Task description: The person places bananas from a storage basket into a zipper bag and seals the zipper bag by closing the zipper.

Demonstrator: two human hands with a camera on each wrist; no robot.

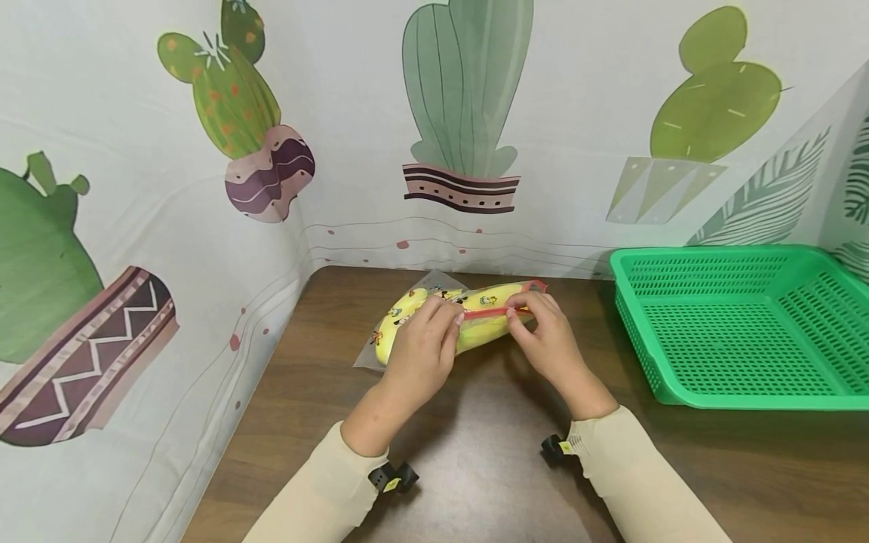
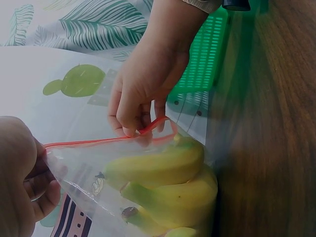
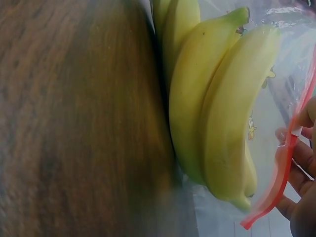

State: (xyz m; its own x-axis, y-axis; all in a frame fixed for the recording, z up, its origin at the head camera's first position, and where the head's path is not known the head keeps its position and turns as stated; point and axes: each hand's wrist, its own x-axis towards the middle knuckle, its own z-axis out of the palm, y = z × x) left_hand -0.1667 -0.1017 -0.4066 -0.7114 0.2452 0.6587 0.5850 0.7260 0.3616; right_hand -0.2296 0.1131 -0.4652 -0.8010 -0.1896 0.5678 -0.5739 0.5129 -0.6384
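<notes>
A clear zip bag (image 1: 367, 359) printed with small cartoon figures lies on the wooden table, holding several yellow bananas (image 2: 173, 202). Its mouth has a red zip strip (image 1: 483, 313). My left hand (image 1: 422, 343) pinches this strip at one end, between thumb and fingers. Toward the other end, my right hand (image 1: 553, 343) grips the red edge near the corner. A small white piece (image 3: 296, 131) sits on the strip by the right fingertips. In the left wrist view the strip is taut between the hands and loops at the right hand. Bananas fill the lower bag.
A green perforated plastic basket (image 1: 668, 400) stands on the table to the right. Behind and to the left hangs a white cloth (image 1: 353, 151) printed with cacti. The brown tabletop (image 1: 475, 467) extends in front of the bag.
</notes>
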